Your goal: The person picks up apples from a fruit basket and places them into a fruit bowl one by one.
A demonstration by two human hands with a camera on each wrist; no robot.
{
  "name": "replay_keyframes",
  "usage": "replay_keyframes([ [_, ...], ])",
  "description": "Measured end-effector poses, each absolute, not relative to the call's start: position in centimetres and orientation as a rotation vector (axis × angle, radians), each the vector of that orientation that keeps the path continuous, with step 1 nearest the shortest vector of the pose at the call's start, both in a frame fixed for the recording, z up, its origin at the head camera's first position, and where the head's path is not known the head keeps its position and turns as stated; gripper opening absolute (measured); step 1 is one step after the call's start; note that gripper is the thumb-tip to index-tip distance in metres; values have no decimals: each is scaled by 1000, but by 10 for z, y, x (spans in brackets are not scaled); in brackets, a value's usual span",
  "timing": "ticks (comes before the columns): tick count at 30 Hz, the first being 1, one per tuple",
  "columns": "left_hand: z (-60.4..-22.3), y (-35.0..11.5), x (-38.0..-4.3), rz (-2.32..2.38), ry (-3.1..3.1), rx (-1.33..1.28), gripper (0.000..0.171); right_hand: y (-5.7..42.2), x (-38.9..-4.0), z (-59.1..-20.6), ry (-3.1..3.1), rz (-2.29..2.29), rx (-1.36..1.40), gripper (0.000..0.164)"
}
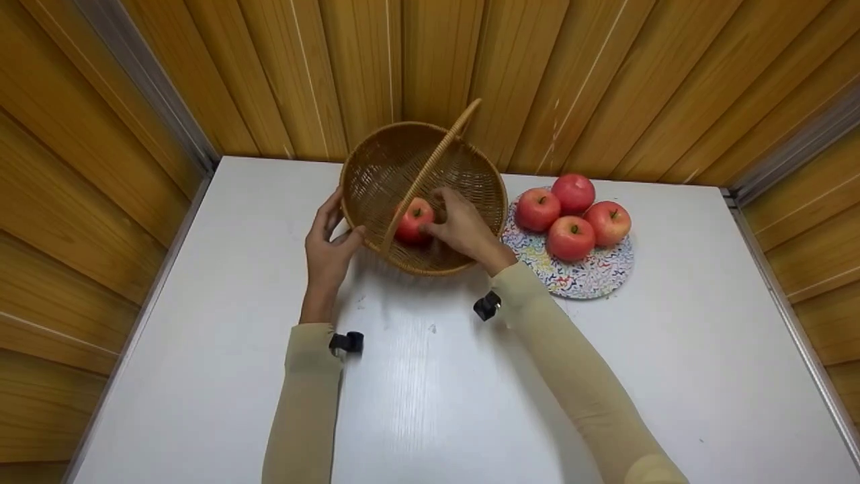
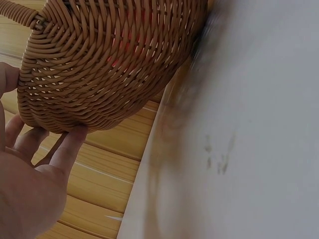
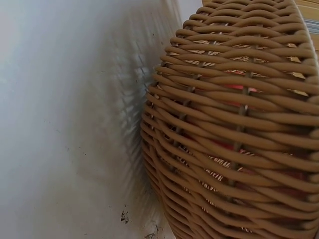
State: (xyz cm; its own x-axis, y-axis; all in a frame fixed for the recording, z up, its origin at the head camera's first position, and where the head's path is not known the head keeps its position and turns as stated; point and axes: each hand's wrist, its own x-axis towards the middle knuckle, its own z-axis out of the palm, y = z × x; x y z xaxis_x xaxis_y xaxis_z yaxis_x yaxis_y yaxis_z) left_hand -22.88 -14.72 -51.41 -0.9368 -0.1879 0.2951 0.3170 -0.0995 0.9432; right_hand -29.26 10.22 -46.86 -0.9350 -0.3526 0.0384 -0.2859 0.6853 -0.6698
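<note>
A round brown wicker basket (image 1: 376, 158) with an arched handle (image 1: 430, 165) stands tilted at the table's back edge. My left hand (image 1: 329, 249) grips its left side, thumb at the rim and fingers against the outer weave. Beneath the handle, a red apple (image 1: 415, 220) lies inside the basket. My right hand (image 1: 463, 225) reaches in over the right rim, its thumb at the apple's right side and its fingers spread apart beside it. In the right wrist view the woven wall (image 3: 234, 119) hides that hand, and red shows through the gaps.
To the right of the basket, a round plate (image 1: 591, 279) with a multicolored pattern bears several red apples (image 1: 571, 238). The white table (image 1: 416, 396) meets wood-patterned panels (image 1: 437, 60) at the back and sides.
</note>
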Motion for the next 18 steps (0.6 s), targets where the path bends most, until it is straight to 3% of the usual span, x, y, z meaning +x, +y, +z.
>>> replay_keyframes([
  [18, -503, -145, -225, -2119, -1854, -98, 71, 92, -295, -471, 2663, -1068, -620, 74],
])
